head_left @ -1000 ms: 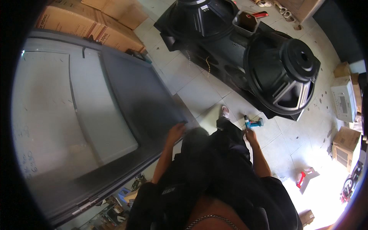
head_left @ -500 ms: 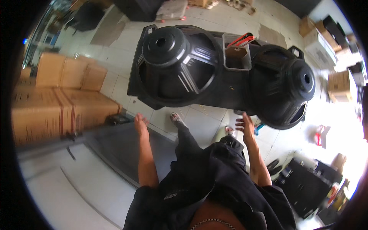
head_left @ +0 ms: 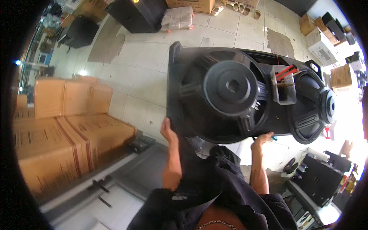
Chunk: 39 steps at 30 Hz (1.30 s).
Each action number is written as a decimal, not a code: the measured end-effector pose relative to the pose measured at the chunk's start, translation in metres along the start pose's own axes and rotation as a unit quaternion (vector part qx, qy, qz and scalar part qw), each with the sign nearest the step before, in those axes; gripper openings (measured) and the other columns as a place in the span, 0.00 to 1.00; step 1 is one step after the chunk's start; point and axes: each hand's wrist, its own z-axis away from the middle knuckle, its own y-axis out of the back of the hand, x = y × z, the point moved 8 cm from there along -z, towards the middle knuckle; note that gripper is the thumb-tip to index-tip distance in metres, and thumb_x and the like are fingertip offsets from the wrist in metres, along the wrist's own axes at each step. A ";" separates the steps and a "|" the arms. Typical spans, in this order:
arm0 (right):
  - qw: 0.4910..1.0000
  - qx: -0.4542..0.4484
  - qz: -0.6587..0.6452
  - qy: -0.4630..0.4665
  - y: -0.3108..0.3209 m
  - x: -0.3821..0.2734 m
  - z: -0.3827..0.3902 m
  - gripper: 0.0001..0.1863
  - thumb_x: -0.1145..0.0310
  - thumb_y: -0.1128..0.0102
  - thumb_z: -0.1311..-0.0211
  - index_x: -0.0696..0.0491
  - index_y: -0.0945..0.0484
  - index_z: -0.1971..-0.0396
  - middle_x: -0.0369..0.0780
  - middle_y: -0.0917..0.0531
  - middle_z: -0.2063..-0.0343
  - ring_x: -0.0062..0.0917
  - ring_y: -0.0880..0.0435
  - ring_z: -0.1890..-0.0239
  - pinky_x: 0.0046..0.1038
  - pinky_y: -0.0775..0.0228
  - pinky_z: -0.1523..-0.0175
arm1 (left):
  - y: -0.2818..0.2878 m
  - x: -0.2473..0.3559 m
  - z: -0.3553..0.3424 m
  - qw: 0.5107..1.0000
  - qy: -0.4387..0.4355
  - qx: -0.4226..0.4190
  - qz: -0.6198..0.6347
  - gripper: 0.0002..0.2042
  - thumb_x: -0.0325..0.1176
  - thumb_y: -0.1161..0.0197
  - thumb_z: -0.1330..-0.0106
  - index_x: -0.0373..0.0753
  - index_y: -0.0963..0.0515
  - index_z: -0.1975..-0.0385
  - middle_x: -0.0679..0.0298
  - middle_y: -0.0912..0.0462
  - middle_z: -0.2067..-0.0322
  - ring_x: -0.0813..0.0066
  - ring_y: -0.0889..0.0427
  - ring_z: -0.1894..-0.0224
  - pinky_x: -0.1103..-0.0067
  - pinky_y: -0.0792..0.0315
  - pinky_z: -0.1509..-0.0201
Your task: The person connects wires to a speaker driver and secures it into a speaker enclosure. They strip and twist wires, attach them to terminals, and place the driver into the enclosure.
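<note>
A long black speaker cabinet [head_left: 174, 86] lies in front of me. Two large round speaker drivers rest on it with their magnets up: a near-left driver [head_left: 231, 87] and a driver at the right [head_left: 309, 109]. Between them stands a clear plastic bin [head_left: 284, 100] holding red-handled tools [head_left: 286, 71]. My left hand [head_left: 168, 131] is closed on the cabinet's near left corner. At the near edge, between the drivers, my right hand [head_left: 262, 140] grips the cabinet, its fingers partly hidden.
Cardboard boxes [head_left: 73, 134] are stacked at the left, beside a grey-framed bench [head_left: 130, 168]. A black cabinet [head_left: 320, 178] stands at the lower right. Farther off are a black speaker box [head_left: 134, 17], a small wheeled dolly [head_left: 177, 18] and several shoes [head_left: 241, 7] on the tiled floor.
Both hands, earlier apart from the cabinet, are now on its near side. The cabinet, drivers and bin appear farther right in view, and the near-left driver is seen more from above.
</note>
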 end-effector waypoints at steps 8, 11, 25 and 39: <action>0.991 0.081 -0.090 0.058 -0.007 -0.025 0.008 0.40 0.40 0.71 0.30 0.62 0.42 0.36 0.48 0.34 0.38 0.41 0.33 0.40 0.37 0.43 0.34 | -0.008 0.019 0.015 0.995 0.032 -0.053 -0.080 0.24 0.38 0.43 0.35 0.23 0.30 0.46 0.47 0.23 0.51 0.62 0.23 0.50 0.73 0.32 0.44; 0.979 -0.051 -0.199 -0.002 0.000 0.003 -0.022 0.40 0.38 0.69 0.31 0.61 0.38 0.38 0.46 0.31 0.40 0.39 0.32 0.41 0.35 0.42 0.36 | -0.020 0.026 0.014 0.990 0.066 -0.095 -0.078 0.23 0.33 0.45 0.36 0.24 0.31 0.44 0.48 0.22 0.52 0.64 0.23 0.51 0.73 0.32 0.45; 0.988 0.149 -0.008 -0.032 0.019 -0.010 0.028 0.42 0.36 0.67 0.33 0.62 0.35 0.40 0.46 0.28 0.42 0.38 0.31 0.41 0.34 0.42 0.36 | -0.011 0.001 0.004 0.986 0.117 -0.107 -0.046 0.23 0.29 0.44 0.34 0.25 0.35 0.41 0.51 0.23 0.50 0.66 0.24 0.51 0.75 0.33 0.44; 0.980 0.194 0.024 -0.046 0.020 -0.004 0.020 0.46 0.33 0.64 0.36 0.64 0.34 0.41 0.47 0.26 0.44 0.38 0.30 0.43 0.33 0.43 0.37 | -0.025 0.013 0.004 0.954 0.276 -0.112 -0.015 0.26 0.37 0.52 0.27 0.26 0.43 0.36 0.49 0.34 0.40 0.64 0.31 0.42 0.73 0.35 0.39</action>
